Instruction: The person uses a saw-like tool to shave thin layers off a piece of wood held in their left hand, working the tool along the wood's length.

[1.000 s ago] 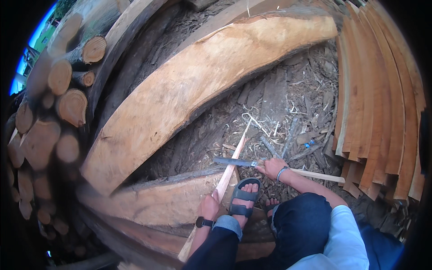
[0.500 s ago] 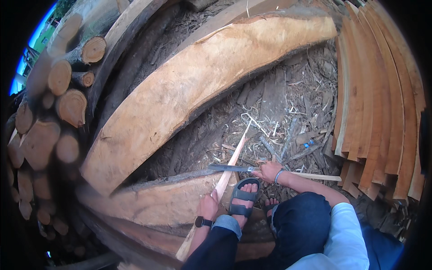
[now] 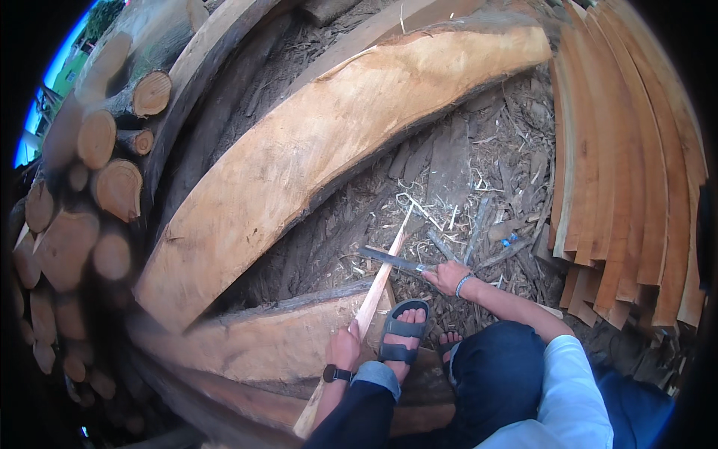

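Note:
My left hand (image 3: 344,347), with a dark watch at the wrist, is closed round a long pale wooden strip (image 3: 372,301). The strip slants from beside my left leg up to a narrow far end over the shavings. In my closed right hand (image 3: 447,278) is a long-bladed knife (image 3: 396,260). Its dark blade points left and lies across the strip, beyond my left hand. A pale end (image 3: 552,310), apparently of the knife's long handle, shows past my right forearm. My sandalled left foot (image 3: 404,331) stands just right of the strip.
A large curved timber slab (image 3: 329,142) lies beyond, with another slab (image 3: 277,337) near my left foot. Cut logs (image 3: 97,138) are stacked at left, long sawn boards (image 3: 628,165) at right. Wood shavings (image 3: 419,209) and bark cover the ground.
My right hand has moved the knife slightly away from me along the strip, and the blade's tip has swung up and away. My left hand keeps its grip on the strip.

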Motion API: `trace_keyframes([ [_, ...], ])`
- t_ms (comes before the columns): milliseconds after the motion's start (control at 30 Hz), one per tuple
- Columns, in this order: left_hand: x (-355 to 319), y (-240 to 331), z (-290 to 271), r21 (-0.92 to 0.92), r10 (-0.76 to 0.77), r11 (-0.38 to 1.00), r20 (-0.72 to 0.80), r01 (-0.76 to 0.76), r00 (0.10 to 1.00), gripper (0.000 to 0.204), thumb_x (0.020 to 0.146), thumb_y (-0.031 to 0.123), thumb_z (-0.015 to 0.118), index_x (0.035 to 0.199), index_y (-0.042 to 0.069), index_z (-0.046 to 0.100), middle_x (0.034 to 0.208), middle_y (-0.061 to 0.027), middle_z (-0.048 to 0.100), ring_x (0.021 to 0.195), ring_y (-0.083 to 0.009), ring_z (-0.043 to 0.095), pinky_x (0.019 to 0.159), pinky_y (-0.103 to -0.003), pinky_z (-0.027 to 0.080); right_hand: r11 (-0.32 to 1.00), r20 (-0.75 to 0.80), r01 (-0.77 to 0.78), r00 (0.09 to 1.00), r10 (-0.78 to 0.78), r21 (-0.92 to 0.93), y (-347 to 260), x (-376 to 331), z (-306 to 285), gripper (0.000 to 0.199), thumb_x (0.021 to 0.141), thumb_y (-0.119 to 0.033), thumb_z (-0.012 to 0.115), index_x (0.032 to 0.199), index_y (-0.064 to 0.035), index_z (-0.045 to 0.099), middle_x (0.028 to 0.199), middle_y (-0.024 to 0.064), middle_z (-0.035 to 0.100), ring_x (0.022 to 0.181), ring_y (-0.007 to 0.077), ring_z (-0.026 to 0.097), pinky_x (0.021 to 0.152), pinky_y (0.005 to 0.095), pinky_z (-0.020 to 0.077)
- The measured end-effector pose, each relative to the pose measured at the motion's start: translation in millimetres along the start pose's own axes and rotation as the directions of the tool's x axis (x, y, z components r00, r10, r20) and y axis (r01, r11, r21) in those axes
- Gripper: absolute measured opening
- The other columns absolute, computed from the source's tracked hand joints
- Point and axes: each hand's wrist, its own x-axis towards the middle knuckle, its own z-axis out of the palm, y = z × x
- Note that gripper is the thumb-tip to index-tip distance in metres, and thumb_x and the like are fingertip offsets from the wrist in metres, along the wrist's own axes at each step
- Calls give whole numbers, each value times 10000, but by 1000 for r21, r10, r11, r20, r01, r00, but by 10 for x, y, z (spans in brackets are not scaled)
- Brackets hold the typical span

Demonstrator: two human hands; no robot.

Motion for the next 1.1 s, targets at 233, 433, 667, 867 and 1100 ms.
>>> trace_keyframes([
  [233, -69, 57, -57, -9, -9, 1000, 8, 9, 1000, 621, 1006, 475, 354, 915, -46, 679, 893, -333, 656, 883, -493, 644, 793, -569, 492, 994, -9, -87, 996, 88, 71, 98, 135, -211, 709, 968, -602, 379, 928, 19, 718, 883, 298, 682, 899, 458, 670, 845, 514, 534],
  [433, -17, 0, 18, -24, 5, 1000, -4, -5, 1000, 641, 1005, 481, 348, 907, -55, 685, 894, -341, 651, 888, -495, 641, 796, -570, 489, 997, -18, 53, 998, -54, -56, 76, 102, -230, 693, 962, -602, 393, 878, 5, 716, 822, 273, 688, 807, 420, 691, 755, 509, 555],
  [667, 97, -15, 76, -35, 23, 999, 13, -23, 1000, 641, 1005, 483, 347, 921, -56, 685, 899, -344, 650, 901, -501, 635, 804, -569, 486, 994, 17, 101, 995, -100, -36, -190, -210, 87, 715, 976, -597, 364, 879, 16, 720, 860, 264, 698, 865, 421, 690, 787, 504, 545],
  [867, 20, -10, 5, -15, -18, 1000, 37, 19, 999, 619, 1003, 480, 352, 969, -44, 678, 933, -339, 653, 918, -498, 635, 825, -569, 484, 998, -10, -43, 999, 43, 41, 158, 116, -183, 689, 965, -594, 391, 900, 15, 708, 808, 277, 682, 814, 438, 682, 753, 512, 555],
  [1100, 25, -4, 24, -32, -53, 998, 52, 55, 997, 622, 1001, 490, 349, 997, -39, 675, 948, -338, 653, 955, -494, 630, 839, -565, 485, 987, -29, 119, 992, -122, -105, 62, -35, -78, 717, 969, -610, 368, 891, 15, 712, 884, 266, 697, 868, 396, 696, 795, 507, 550],
])
